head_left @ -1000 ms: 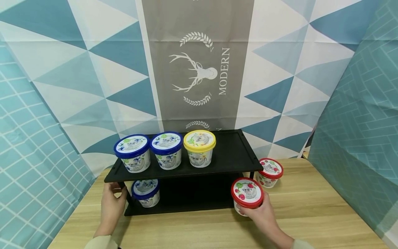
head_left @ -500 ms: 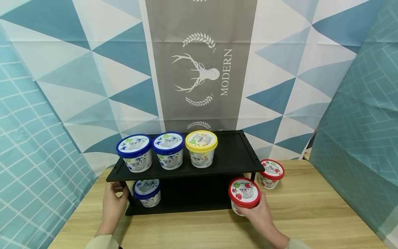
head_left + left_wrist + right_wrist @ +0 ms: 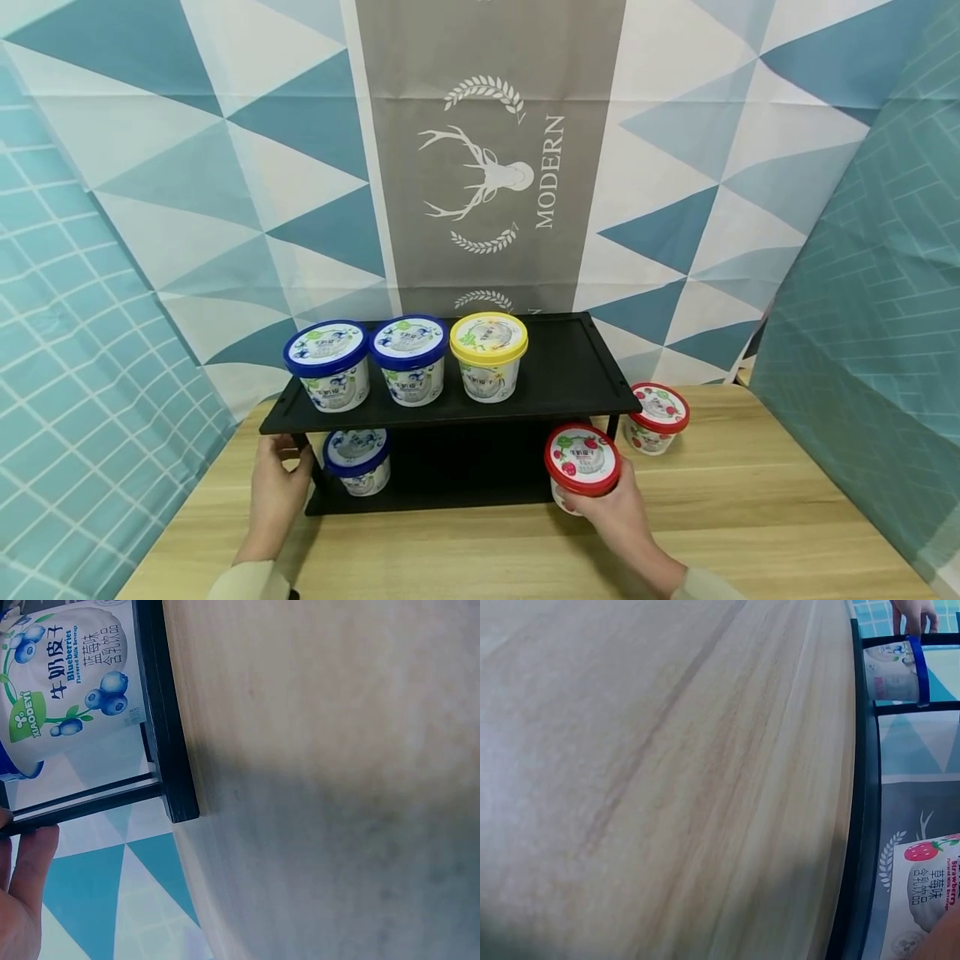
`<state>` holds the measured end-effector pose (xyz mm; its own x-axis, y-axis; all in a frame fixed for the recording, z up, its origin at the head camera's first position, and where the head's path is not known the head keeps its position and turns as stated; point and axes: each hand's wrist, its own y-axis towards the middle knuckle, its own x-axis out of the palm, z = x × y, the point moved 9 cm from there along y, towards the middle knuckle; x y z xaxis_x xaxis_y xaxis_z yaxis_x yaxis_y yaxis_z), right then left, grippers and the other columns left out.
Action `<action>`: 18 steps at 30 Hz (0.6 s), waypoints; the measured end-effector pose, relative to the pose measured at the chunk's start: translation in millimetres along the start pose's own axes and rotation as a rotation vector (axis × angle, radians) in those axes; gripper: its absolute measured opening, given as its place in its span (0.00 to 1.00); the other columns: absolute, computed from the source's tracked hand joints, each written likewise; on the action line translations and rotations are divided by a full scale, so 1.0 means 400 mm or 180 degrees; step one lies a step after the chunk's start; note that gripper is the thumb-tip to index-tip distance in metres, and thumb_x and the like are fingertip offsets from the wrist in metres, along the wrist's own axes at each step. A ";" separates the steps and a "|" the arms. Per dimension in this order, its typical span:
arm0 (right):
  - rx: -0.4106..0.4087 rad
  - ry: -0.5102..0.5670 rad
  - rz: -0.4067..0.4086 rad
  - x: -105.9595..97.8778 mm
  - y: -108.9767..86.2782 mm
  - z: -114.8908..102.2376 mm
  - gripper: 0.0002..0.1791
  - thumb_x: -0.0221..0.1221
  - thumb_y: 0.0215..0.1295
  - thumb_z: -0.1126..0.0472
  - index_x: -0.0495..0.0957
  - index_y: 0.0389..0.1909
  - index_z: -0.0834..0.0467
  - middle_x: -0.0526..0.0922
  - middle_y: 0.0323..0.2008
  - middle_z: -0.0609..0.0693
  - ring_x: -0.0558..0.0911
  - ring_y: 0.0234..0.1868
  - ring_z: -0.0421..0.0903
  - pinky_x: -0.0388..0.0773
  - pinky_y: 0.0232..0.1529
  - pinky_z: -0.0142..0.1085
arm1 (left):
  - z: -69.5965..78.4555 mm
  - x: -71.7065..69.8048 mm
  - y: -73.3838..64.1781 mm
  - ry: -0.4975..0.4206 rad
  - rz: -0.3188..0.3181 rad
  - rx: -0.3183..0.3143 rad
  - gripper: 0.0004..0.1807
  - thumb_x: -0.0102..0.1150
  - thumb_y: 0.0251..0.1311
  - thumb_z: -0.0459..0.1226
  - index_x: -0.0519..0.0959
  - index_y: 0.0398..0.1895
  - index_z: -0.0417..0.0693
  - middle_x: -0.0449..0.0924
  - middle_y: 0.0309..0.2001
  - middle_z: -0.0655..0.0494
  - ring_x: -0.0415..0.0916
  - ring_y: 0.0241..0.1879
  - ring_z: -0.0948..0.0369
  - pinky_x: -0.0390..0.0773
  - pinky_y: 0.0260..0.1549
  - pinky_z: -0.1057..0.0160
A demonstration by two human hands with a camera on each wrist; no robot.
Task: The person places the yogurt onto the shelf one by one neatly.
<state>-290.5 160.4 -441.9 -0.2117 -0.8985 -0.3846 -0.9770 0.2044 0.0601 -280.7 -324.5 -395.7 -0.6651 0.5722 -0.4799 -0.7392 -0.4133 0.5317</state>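
My right hand (image 3: pixel 621 515) grips a red-lidded strawberry milk drink tub (image 3: pixel 582 460) at the front right of a black two-tier shelf (image 3: pixel 573 362). In the right wrist view the tub's strawberry label (image 3: pixel 928 889) shows at the lower right, partly covered by the hand. With thumb and fingers, my left hand (image 3: pixel 276 492) holds the shelf's left front post (image 3: pixel 97 807). Just inside that post a blue-lidded blueberry tub (image 3: pixel 358 467) stands on the lower tier. Two more blue-lidded tubs (image 3: pixel 327 367) and a yellow-lidded tub (image 3: pixel 489 358) are lined up on top.
Another red-lidded tub (image 3: pixel 657 417) stands on the wooden table (image 3: pixel 720 508) to the right of the shelf. A patterned cloth (image 3: pixel 487 167) hangs behind the shelf, and teal tile-patterned cloths flank both sides.
My right hand has moved the red-lidded tub a little left along the shelf's front. My left hand keeps its hold on the post. The whole head view has shifted slightly.
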 end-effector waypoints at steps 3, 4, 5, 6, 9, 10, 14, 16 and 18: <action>-0.0015 0.0021 0.0007 0.004 0.003 0.000 0.54 0.75 0.39 0.50 0.54 0.63 0.64 0.69 0.58 0.62 0.72 0.58 0.56 0.72 0.56 0.48 | 0.002 0.001 0.001 0.0019 0.0012 0.0005 0.17 0.53 0.57 0.24 0.64 0.49 0.35 0.71 0.40 0.42 0.74 0.38 0.49 0.73 0.28 0.76; -0.0024 0.0006 0.0015 0.007 0.004 -0.001 0.54 0.75 0.39 0.50 0.54 0.63 0.64 0.69 0.57 0.62 0.72 0.57 0.56 0.73 0.56 0.47 | 0.002 0.000 0.001 0.0037 0.0024 0.0001 0.17 0.53 0.57 0.25 0.65 0.49 0.36 0.71 0.40 0.43 0.74 0.38 0.51 0.73 0.28 0.75; -0.0039 -0.0008 0.0026 0.009 0.005 -0.003 0.54 0.75 0.39 0.50 0.55 0.62 0.64 0.69 0.57 0.62 0.72 0.57 0.56 0.73 0.56 0.47 | 0.002 -0.001 0.001 0.0047 0.0035 -0.0001 0.17 0.53 0.57 0.25 0.65 0.49 0.36 0.71 0.40 0.43 0.73 0.37 0.55 0.74 0.28 0.74; -0.0054 -0.0016 0.0040 0.011 0.006 -0.004 0.53 0.75 0.39 0.50 0.55 0.62 0.64 0.70 0.57 0.62 0.73 0.57 0.56 0.73 0.56 0.47 | 0.002 -0.001 0.001 0.0053 0.0045 0.0001 0.17 0.54 0.56 0.25 0.65 0.49 0.36 0.71 0.40 0.43 0.72 0.36 0.59 0.75 0.29 0.73; -0.0101 -0.0043 0.0105 0.016 0.008 -0.009 0.53 0.76 0.37 0.51 0.57 0.61 0.65 0.71 0.56 0.62 0.74 0.56 0.55 0.73 0.55 0.47 | 0.004 -0.002 0.002 0.0013 0.0055 0.0014 0.17 0.54 0.56 0.24 0.65 0.49 0.37 0.71 0.39 0.44 0.67 0.34 0.73 0.74 0.29 0.77; -0.0110 -0.0058 0.0126 0.018 0.008 -0.010 0.53 0.76 0.37 0.51 0.57 0.61 0.65 0.72 0.56 0.62 0.74 0.56 0.55 0.73 0.55 0.46 | 0.004 -0.002 0.002 -0.0016 0.0059 0.0018 0.17 0.54 0.56 0.24 0.65 0.49 0.37 0.71 0.39 0.44 0.64 0.34 0.77 0.73 0.28 0.79; -0.0189 -0.0046 0.0148 0.028 0.011 -0.018 0.53 0.76 0.36 0.52 0.58 0.61 0.66 0.72 0.55 0.62 0.74 0.55 0.56 0.73 0.55 0.47 | 0.002 -0.001 0.002 -0.0086 0.0059 0.0012 0.18 0.54 0.56 0.24 0.65 0.49 0.37 0.71 0.39 0.44 0.59 0.33 0.85 0.67 0.26 0.86; -0.0223 -0.0025 0.0140 0.035 0.012 -0.022 0.52 0.76 0.36 0.53 0.58 0.61 0.66 0.72 0.54 0.62 0.74 0.55 0.56 0.73 0.55 0.47 | 0.003 -0.001 0.002 -0.0062 0.0054 0.0007 0.18 0.54 0.56 0.24 0.65 0.49 0.37 0.71 0.39 0.43 0.64 0.34 0.80 0.68 0.26 0.85; -0.0242 -0.0035 0.0138 0.040 0.013 -0.025 0.51 0.76 0.36 0.53 0.58 0.60 0.66 0.72 0.54 0.62 0.74 0.54 0.56 0.73 0.54 0.46 | 0.003 0.000 0.002 -0.0026 0.0035 -0.0009 0.18 0.54 0.56 0.24 0.65 0.50 0.37 0.71 0.39 0.43 0.71 0.35 0.70 0.72 0.28 0.79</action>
<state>-299.1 143.3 -438.3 -0.2540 -0.8851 -0.3901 -0.9661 0.2126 0.1466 -281.3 -324.0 -394.5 -0.6723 0.5733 -0.4683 -0.7321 -0.4216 0.5350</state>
